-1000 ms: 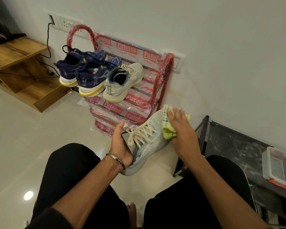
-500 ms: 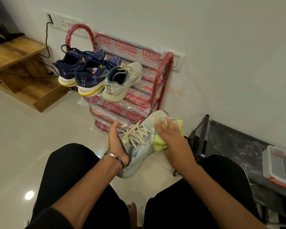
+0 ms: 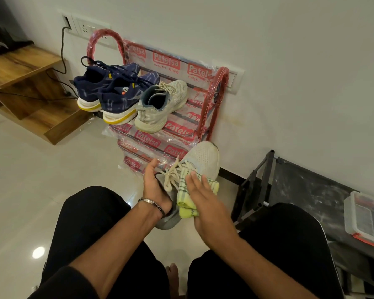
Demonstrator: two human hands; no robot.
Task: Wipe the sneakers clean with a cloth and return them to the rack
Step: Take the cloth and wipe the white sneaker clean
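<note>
Head view, looking down past two knees in black trousers. The left hand [image 3: 154,186] grips a pale grey sneaker [image 3: 200,162] by its heel and collar, fingers curled round the opening, thumb raised. A metal bangle [image 3: 152,205] circles that wrist. The sneaker is held in the air between the knees, toe pointing up and away toward the wall, cream laces loose.

The right hand [image 3: 205,201] lies flat, fingers straight, pressing a yellow-green cloth [image 3: 187,199] with dark stripes against the sneaker's side — the cloth is folded and hangs below the palm.

Behind, against the white wall, stands a red shoe rack [image 3: 214,100] wrapped in printed plastic. On its top tier sit a matching grey sneaker [image 3: 160,106] and, just beside it on the left, a pair of navy sneakers [image 3: 108,89] with yellow-edged soles.

To the right is a dark low worktop [image 3: 307,190] carrying a clear plastic box [image 3: 365,219] — red clips at its edge. A wooden shelf unit [image 3: 28,83] stands at far left on the glossy floor.
</note>
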